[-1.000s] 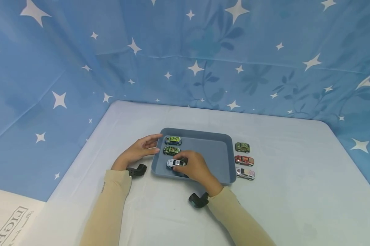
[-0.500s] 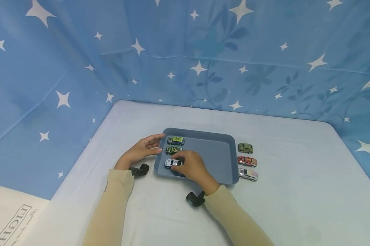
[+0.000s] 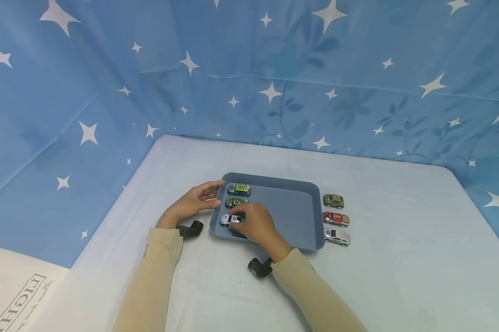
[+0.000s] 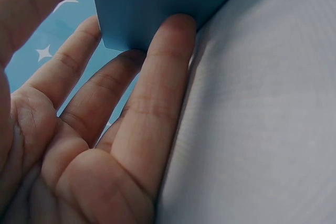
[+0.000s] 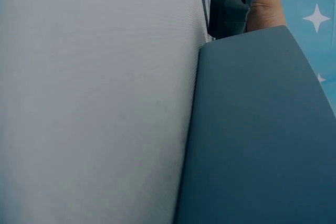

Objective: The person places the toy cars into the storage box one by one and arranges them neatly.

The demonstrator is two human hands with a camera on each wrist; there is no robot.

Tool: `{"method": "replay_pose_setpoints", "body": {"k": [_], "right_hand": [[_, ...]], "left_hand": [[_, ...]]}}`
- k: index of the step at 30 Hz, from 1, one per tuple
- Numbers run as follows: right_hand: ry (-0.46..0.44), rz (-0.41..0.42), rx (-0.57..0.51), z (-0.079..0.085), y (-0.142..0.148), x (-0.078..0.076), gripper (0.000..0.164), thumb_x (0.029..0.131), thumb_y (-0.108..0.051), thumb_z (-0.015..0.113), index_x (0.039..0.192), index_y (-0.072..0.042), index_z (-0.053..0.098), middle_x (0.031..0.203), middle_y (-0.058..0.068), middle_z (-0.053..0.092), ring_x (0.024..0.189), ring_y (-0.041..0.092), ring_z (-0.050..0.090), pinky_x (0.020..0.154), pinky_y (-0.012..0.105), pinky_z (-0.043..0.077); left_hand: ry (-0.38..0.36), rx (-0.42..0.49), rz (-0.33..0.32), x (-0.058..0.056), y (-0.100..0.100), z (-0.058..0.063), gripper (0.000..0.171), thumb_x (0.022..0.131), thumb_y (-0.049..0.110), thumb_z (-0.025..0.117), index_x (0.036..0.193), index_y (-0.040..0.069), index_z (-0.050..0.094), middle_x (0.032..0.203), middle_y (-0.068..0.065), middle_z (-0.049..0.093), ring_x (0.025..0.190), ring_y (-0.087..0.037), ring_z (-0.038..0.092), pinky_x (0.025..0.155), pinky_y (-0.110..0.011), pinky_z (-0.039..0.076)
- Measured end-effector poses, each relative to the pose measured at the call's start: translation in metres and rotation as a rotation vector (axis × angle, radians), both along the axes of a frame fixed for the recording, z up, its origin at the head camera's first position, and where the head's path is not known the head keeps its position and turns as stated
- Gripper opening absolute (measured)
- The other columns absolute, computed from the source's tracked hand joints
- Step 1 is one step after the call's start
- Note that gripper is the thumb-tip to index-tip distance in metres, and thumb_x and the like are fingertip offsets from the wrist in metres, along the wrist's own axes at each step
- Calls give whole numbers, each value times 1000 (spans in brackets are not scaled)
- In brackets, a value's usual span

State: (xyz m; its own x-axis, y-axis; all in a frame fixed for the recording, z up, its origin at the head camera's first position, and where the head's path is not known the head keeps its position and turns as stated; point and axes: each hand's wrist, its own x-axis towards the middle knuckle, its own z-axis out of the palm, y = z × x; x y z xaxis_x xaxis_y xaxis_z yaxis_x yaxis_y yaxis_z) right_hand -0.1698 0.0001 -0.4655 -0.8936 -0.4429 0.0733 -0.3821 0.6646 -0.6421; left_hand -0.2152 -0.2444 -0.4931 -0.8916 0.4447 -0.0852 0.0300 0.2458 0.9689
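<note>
Between thumb and fingers, my right hand [image 3: 258, 223] pinches a white toy car [image 3: 228, 220] low in the left front part of a blue-grey tray [image 3: 288, 207]. Behind it, in the same left column, stand a camouflage toy car [image 3: 234, 202] and a yellow-green toy car [image 3: 239, 189]. My left hand [image 3: 191, 203] is at the tray's left side with loosely extended fingers; in the left wrist view its fingertips touch the tray wall [image 4: 136, 9]. The right wrist view shows only the tray's outer wall [image 5: 252, 140], which hides the right hand's fingers.
Just right of the tray, a green camouflage car [image 3: 334, 200], a red car [image 3: 335, 219] and a white patterned car [image 3: 337, 237] stand in a column on the white tablecloth [image 3: 399, 249]. A blue star-printed curtain [image 3: 249, 115] borders the table behind and at left.
My right hand has shifted the white toy car leftward inside the tray, bringing it under the other two cars. My left hand stays at the tray's side. The head view has shifted slightly.
</note>
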Motion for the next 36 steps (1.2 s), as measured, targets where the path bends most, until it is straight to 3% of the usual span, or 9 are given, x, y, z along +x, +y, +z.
{"method": "replay_pose_setpoints", "body": {"k": [5, 12, 19, 25, 31, 36], "right_hand": [[4, -6, 25, 0, -1, 0, 30, 85, -13, 94, 113, -9, 85, 121, 12, 79, 120, 35, 71, 102, 54, 57], [9, 12, -22, 4, 4, 1, 32, 86, -12, 94, 117, -8, 83, 120, 11, 80, 118, 32, 72, 103, 53, 57], [13, 21, -69, 6, 18, 4, 38, 87, -11, 93, 122, -7, 81, 115, 7, 79, 101, 24, 71, 88, 44, 58], [-7, 13, -112, 8, 34, 3, 43, 91, -11, 89, 131, -5, 77, 110, 8, 79, 93, 25, 76, 77, 38, 63], [-48, 74, -207, 6, 53, -2, 45, 94, -10, 87, 135, -1, 73, 111, 12, 79, 94, 26, 75, 78, 38, 64], [-70, 179, -303, 5, 67, -5, 45, 94, -4, 84, 137, 3, 71, 112, 15, 77, 92, 23, 73, 81, 37, 63]], "left_hand": [[-7, 6, 2, 0, 0, 0, 71, 107, 14, 70, 169, 5, 37, 175, -19, 31, 158, -48, 32, 128, -61, 30], [-6, 5, -1, 0, 0, 0, 71, 107, 15, 70, 169, 5, 37, 175, -19, 31, 158, -47, 33, 128, -60, 30], [7, 1, -5, 0, -1, 0, 70, 107, 14, 70, 168, 4, 37, 174, -20, 32, 158, -48, 33, 128, -61, 30], [4, -7, 1, 0, 0, 1, 71, 107, 16, 71, 168, 5, 37, 174, -20, 33, 157, -48, 34, 128, -61, 29], [-2, -2, -2, 0, 0, 1, 72, 107, 16, 71, 168, 4, 36, 174, -21, 33, 157, -48, 33, 128, -61, 29], [-2, -2, -4, -1, -1, -1, 73, 107, 18, 72, 169, 5, 36, 174, -21, 32, 158, -49, 32, 129, -61, 28]]}}
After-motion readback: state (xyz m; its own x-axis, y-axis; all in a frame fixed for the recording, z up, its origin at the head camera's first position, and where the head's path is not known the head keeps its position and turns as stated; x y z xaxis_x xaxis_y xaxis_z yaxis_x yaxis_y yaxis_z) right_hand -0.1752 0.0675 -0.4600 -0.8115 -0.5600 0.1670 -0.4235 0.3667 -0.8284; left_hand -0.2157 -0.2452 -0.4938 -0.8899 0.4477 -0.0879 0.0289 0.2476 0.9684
